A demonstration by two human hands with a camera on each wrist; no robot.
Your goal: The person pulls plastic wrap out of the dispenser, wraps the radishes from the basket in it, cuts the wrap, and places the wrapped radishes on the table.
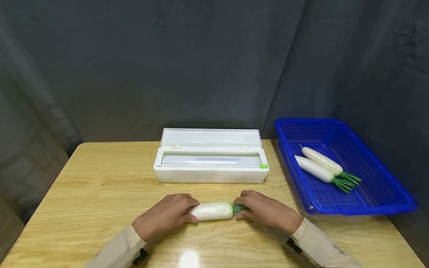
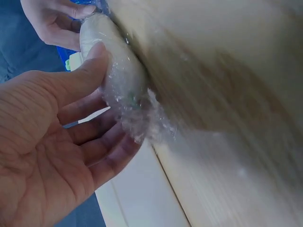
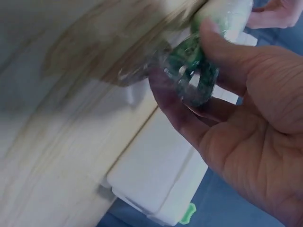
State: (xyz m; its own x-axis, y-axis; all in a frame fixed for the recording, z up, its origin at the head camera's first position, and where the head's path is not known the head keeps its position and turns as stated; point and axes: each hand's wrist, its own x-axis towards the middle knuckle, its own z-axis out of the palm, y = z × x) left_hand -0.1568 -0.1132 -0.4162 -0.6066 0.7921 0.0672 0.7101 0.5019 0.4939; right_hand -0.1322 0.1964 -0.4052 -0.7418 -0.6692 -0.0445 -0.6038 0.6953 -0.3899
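Observation:
A white radish [image 1: 212,211] with green stems lies crosswise on the table between the two hands, wrapped in clear cling film. My left hand [image 1: 168,215] grips its left end, thumb on the near side and fingers on the far side. In the left wrist view, loose crumpled film [image 2: 150,120] sticks out past that end. At the other end, my right hand [image 1: 265,211] holds the radish by its green stems [image 3: 187,66], thumb against the top of the root. The film bunches around the stems in the right wrist view.
Behind the radish stands a white cling film box [image 1: 210,175], lid [image 1: 211,138] raised, a film roll [image 1: 209,159] inside and a green tab [image 1: 264,166] at its right end. To the right, a blue basket [image 1: 381,209] holds two radishes [image 1: 312,170]. Dark curtains hang behind the table.

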